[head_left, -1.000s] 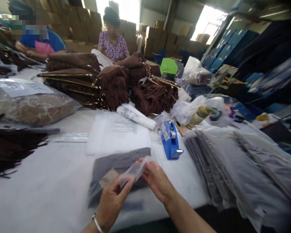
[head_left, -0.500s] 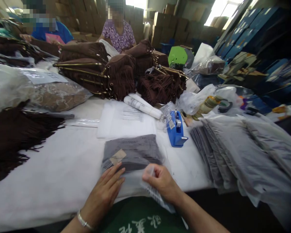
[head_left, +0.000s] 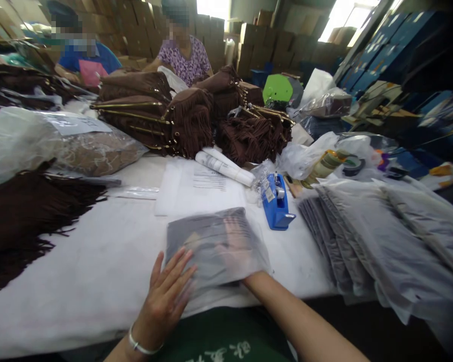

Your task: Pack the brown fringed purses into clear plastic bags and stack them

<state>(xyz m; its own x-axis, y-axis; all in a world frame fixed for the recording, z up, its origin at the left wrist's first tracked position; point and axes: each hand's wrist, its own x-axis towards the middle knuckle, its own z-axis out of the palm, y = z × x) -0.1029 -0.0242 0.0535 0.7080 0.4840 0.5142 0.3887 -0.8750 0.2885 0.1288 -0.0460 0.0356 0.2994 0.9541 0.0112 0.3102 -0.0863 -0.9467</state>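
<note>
A frosted plastic bag (head_left: 211,266) lies in front of me on the white tabletop, with a folded dark brown item (head_left: 184,223) inside it. A tan tag (head_left: 192,240) shows faintly through the plastic. My left hand (head_left: 169,286) rests on the bag's near left side, fingers stretched out. Inside the bag, under its upper layer, is my right hand (head_left: 236,241), seen blurred through the film with its fingers extended. The wrist comes out at the bag's near edge. A silver bracelet circles my left wrist.
A blue tape dispenser (head_left: 277,203) stands behind the bag to the right. Filled frosted bags (head_left: 392,236) are stacked at right. Flat white bags (head_left: 200,188) and rolled plastic (head_left: 224,168) lie behind. Brown fringed bags (head_left: 191,120) are piled farther back. Two people sit beyond.
My right hand has gone from gripping the bag's near edge to inside it, moving forward under the film. The plastic now covers the tag. My left hand stays near the same spot.
</note>
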